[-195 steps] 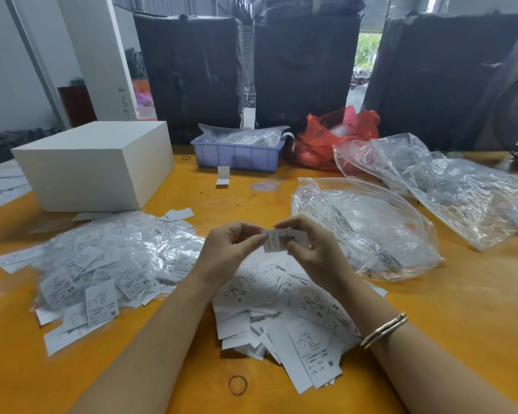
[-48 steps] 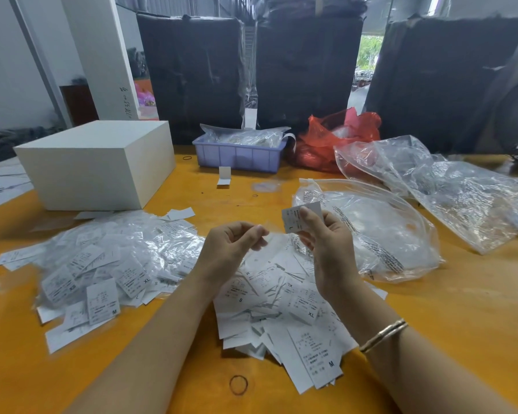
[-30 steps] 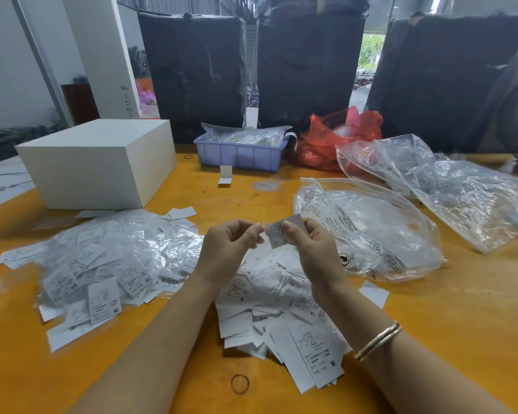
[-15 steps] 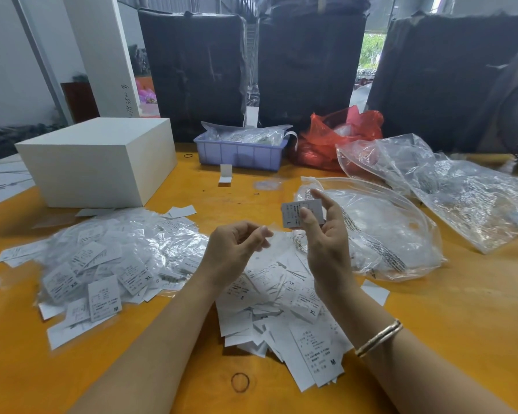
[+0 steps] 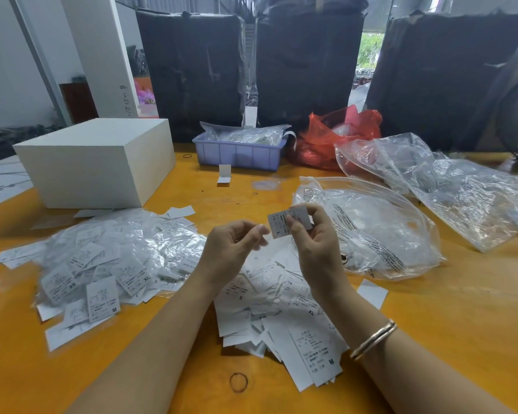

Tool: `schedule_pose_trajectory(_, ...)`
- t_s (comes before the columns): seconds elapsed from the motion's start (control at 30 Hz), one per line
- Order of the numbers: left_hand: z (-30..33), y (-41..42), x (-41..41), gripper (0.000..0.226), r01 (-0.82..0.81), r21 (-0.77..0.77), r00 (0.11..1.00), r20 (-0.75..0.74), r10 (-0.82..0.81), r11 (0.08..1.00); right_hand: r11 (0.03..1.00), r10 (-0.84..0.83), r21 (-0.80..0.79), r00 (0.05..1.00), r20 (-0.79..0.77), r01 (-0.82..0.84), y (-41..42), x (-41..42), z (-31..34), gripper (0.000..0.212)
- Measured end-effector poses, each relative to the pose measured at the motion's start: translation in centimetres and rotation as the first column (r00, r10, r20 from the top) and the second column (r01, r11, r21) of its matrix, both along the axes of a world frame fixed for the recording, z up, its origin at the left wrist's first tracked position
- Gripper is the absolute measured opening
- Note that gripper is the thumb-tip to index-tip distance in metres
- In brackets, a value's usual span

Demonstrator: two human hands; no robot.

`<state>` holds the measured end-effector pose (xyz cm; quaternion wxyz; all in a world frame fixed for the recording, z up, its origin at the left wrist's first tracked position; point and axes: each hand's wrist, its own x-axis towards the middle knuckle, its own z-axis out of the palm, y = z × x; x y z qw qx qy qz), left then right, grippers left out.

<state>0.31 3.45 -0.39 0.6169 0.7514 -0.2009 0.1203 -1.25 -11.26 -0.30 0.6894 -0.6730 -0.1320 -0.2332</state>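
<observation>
pinching a small paper label (image 5: 277, 225) between thumb and fingertips, the right hand (image 5: 317, 248) holds it up over the loose pile of labels (image 5: 311, 339) on the near middle of the table (image 5: 461, 324). the left hand (image 5: 231, 252) hangs just left of it, fingers loosely curled, holding nothing i can see. the label looks featherlight, thin and floppy, easily creased or dropped. it is best taken lightly by one edge.

I'm getting soft, even daylight; the gap between the tall black wrapped bales (image 5: 305, 64) is blown out. Glare streaks the crumpled clear plastic bags (image 5: 467, 192). The small white printed label (image 5: 277, 224) reads sharp; my wide lens bows the edges.
</observation>
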Motion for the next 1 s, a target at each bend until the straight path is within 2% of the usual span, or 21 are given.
schedule_pose_trajectory(0.17,0.2,-0.1,-0.2,0.011,0.035,-0.106,0.993,-0.112,-0.046,0.994,0.999,-0.043,-0.024,0.999,0.002,0.043,-0.2,0.1,0.1,0.013)
schedule_pose_trajectory(0.3,0.4,-0.1,-0.2,0.013,0.043,-0.189,0.986,-0.15,-0.072,0.981,0.997,-0.017,-0.079,1.0,-0.015,0.016,-0.2,-0.1,0.1,0.014)
schedule_pose_trajectory(0.43,0.2,-0.1,-0.1,0.006,-0.006,-0.168,0.989,-0.148,-0.019,0.986,0.988,0.007,-0.154,0.998,-0.057,-0.016,-0.2,0.1,-0.1,0.01)
schedule_pose_trajectory(0.57,0.0,-0.3,0.0,0.003,-0.016,-0.126,0.989,-0.146,-0.003,0.992,0.957,-0.024,-0.289,0.993,-0.116,-0.011,-0.2,0.2,-0.3,0.02)
schedule_pose_trajectory(0.67,-0.2,-0.6,-0.1,0.004,0.023,-0.129,0.986,-0.163,-0.044,0.991,0.929,0.04,-0.358,0.987,-0.158,-0.095,0.3,-0.1,-0.3,0.029)
schedule_pose_trajectory(0.77,-0.3,-0.6,-0.2,0.005,0.015,-0.138,0.98,-0.193,-0.042,0.99,0.843,0.106,-0.494,0.966,-0.234,-0.213,1.0,-0.3,-0.7,0.049)
schedule_pose_trajectory(0.83,-0.3,-0.5,-0.2,0.006,0.02,-0.137,0.976,-0.211,-0.049,0.99,0.773,0.086,-0.594,0.964,-0.25,-0.223,1.1,-0.4,-0.9,0.057)
schedule_pose_trajectory(0.9,-0.1,-0.3,-0.2,0.005,0.008,-0.16,0.976,-0.213,-0.042,0.987,0.708,-0.001,-0.695,0.984,-0.179,-0.125,0.7,-0.3,-0.8,0.063)
schedule_pose_trajectory(0.93,0.1,-0.1,-0.1,0.005,-0.029,-0.169,0.979,-0.204,-0.006,0.985,0.701,-0.071,-0.713,0.993,-0.099,-0.021,0.2,-0.1,-0.6,0.065)
schedule_pose_trajectory(1.0,0.4,0.7,0.3,0.008,-0.17,-0.114,0.977,-0.149,0.153,0.979,0.752,-0.248,-0.606,0.963,0.103,0.259,-1.5,0.9,0.1,0.059)
